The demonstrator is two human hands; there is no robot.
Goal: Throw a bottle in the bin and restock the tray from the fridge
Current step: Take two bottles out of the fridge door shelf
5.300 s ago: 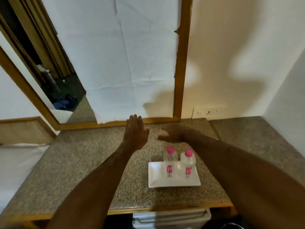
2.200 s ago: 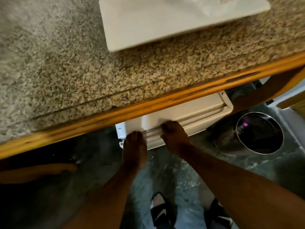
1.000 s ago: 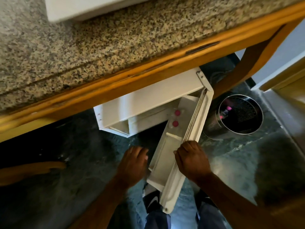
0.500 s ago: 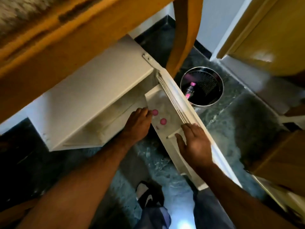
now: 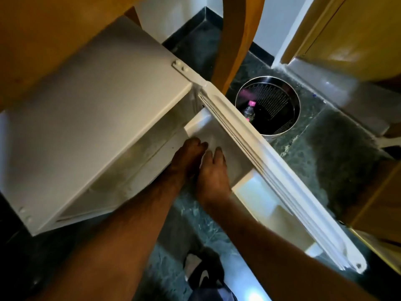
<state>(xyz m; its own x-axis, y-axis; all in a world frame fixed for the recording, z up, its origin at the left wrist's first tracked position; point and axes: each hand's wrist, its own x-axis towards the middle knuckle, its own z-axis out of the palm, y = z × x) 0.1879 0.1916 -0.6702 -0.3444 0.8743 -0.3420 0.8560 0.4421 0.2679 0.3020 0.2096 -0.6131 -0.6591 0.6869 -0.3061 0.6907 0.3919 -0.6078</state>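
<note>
A small white fridge [image 5: 86,118] stands under the wooden counter with its door [image 5: 282,192] swung wide open to the right. Both my hands reach down into the upper door shelf [image 5: 208,129]. My left hand [image 5: 186,157] and my right hand [image 5: 213,170] lie side by side, fingers curled down over the spot where the pink-capped bottles stood; the bottles are hidden under them. Behind the door stands a round metal bin [image 5: 282,127] with a clear pink-capped bottle [image 5: 249,109] inside it.
A curved wooden counter leg [image 5: 236,40] rises between the fridge and the bin. Wooden cupboard panels [image 5: 358,29] fill the right side. My shoe [image 5: 201,272] stands on the dark green stone floor [image 5: 338,148] below the door.
The fridge door has swung fully open. My right hand left the door's edge and joined my left hand in the door shelf, covering the two pink caps. The view has moved lower and closer.
</note>
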